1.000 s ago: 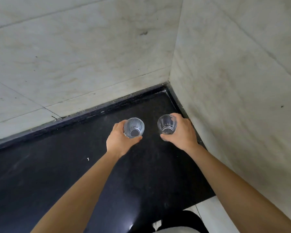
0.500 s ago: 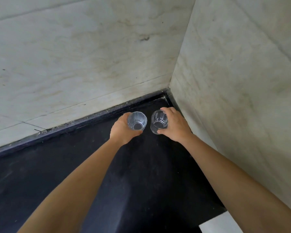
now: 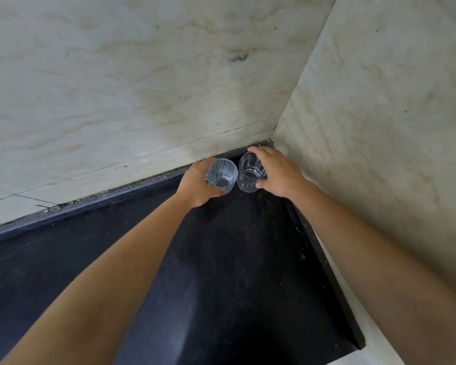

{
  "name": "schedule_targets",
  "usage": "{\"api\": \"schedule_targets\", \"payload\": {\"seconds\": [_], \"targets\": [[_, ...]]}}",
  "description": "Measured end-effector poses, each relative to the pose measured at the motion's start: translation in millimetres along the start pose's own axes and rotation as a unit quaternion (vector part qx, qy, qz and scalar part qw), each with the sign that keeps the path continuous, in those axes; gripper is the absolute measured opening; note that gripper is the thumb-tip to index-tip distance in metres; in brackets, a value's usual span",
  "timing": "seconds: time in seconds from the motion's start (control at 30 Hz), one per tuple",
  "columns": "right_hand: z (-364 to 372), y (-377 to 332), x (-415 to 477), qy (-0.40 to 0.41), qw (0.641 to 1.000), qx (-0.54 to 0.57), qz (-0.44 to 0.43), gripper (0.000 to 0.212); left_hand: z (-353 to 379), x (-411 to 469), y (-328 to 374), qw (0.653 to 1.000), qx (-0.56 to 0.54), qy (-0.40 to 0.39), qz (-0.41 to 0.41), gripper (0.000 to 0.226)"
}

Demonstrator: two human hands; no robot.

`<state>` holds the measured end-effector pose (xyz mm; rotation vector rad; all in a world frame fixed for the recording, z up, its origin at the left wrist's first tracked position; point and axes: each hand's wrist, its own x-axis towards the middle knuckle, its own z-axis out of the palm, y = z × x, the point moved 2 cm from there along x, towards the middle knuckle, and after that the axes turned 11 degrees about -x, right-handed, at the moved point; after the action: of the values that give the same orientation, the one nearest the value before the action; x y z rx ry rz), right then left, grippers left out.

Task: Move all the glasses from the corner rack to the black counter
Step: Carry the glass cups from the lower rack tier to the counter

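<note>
Clear glasses, one swirl-etched [image 3: 221, 175], one plain [image 3: 250, 171], each gripped by a hand [image 3: 196, 185] [image 3: 281, 173] over speckled black counter [image 3: 234, 259].

Counter [image 3: 221, 259]: you see black, faintly speckled.
Walls [image 3: 116, 88]: off-white, beige veins.
Glass at 9 o'clock [image 3: 221, 175]: clear, white curved lines.
Glass at 3 o'clock [image 3: 248, 173]: clear, plain.

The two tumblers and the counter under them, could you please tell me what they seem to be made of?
Left tumbler: clear glass with curved white lines. Right tumbler: plain clear glass, see-through. Black counter: probably polished stone, dark, finely speckled, faintly glossy.
</note>
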<state>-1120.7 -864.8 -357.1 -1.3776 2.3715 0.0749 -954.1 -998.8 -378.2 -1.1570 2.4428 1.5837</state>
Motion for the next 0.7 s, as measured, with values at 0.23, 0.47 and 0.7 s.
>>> {"api": "schedule_targets", "payload": {"seconds": [0.23,0.47,0.7], "targets": [[3.7,-11.4,-13.8,0.014,1.0,0.002,0.019,0.113,-1.5,-13.4,-8.7,0.999,0.037,0.006,-0.035,0.112],[-37.3,-43.1,-72.2,0.232,0.971,0.053,0.011,0.074,-48.9,-118.4,17.0,0.95,0.114,0.26,0.131,0.069],[-51.1,-155.0,-106.7,0.302,0.938,0.074,-0.154,0.07,-104.3,-260.9,-24.2,0.853,0.226,0.465,0.068,0.066]]}}
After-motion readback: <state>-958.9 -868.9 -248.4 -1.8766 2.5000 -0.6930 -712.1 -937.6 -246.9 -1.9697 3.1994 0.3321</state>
